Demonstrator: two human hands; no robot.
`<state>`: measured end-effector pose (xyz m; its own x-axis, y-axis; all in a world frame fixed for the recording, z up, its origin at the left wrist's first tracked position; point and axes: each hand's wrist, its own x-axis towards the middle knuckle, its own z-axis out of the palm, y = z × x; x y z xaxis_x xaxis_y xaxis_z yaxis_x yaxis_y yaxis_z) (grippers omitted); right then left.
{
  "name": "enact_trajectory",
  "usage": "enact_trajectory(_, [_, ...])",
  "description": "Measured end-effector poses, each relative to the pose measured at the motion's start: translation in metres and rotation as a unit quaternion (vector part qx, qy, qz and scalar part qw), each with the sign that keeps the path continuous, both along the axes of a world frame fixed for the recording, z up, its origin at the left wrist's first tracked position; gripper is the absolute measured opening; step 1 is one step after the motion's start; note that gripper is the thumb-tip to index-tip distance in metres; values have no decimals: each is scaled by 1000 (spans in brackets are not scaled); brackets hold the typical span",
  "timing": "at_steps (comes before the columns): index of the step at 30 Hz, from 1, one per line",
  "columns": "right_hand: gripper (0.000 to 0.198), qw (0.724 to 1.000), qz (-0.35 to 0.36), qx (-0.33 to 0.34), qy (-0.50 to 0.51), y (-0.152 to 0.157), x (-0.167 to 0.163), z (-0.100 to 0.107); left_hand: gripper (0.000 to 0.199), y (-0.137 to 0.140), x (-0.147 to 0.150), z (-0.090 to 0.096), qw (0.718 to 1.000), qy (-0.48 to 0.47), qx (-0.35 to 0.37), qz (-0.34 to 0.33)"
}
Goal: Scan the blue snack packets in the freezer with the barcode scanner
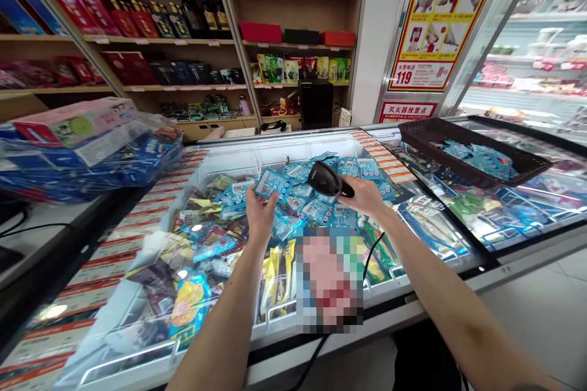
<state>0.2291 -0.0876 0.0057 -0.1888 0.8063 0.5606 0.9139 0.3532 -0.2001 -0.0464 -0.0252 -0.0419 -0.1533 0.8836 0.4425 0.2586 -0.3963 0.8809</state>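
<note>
My left hand [262,204] pinches a small blue packet [271,183] by its lower edge, with a barcode label facing me. In my right hand [362,195] is a black barcode scanner [324,178], its head pointing left toward the packet and its cable hanging down beside my forearm. Under both hands lies a loose heap of similar blue packets [316,211] on the glass top of a chest freezer [151,256]. Yellow ice-cream wrappers [277,272] and other frozen packs show through the glass.
A brown plastic basket [527,165] holding more blue packets [490,159] stands to the right. Plastic-wrapped boxes [87,146] are stacked at the left. Behind the freezer are shelves [293,43] of bottles and boxes. A pixelated patch covers part of the freezer's near side.
</note>
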Motion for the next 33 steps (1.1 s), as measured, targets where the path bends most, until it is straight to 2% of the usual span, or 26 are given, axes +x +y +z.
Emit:
enact_trajectory(4, [41,1000,3,-12,20,-5,-9,5,54,3,1,-5,1000,-18,-1,-15])
enact_trajectory(8, [31,998,0,-38,48,-7,-14,-5,51,3,2,-4,999,-21,-5,-34])
enact_trajectory(15, [22,995,46,-79,47,-10,-18,-13,45,2,2,-3,1000,7,2,-5])
enact_trajectory(20, [24,994,55,-89,40,-12,-18,-10,44,1,5,-2,998,58,2,29])
enact_trajectory(28, [27,993,64,-85,45,-11,-20,-10,43,-2,8,0,998,57,4,27])
enact_trajectory(33, [36,991,88,-82,60,-12,-25,-8,43,1,8,-3,998,52,12,16])
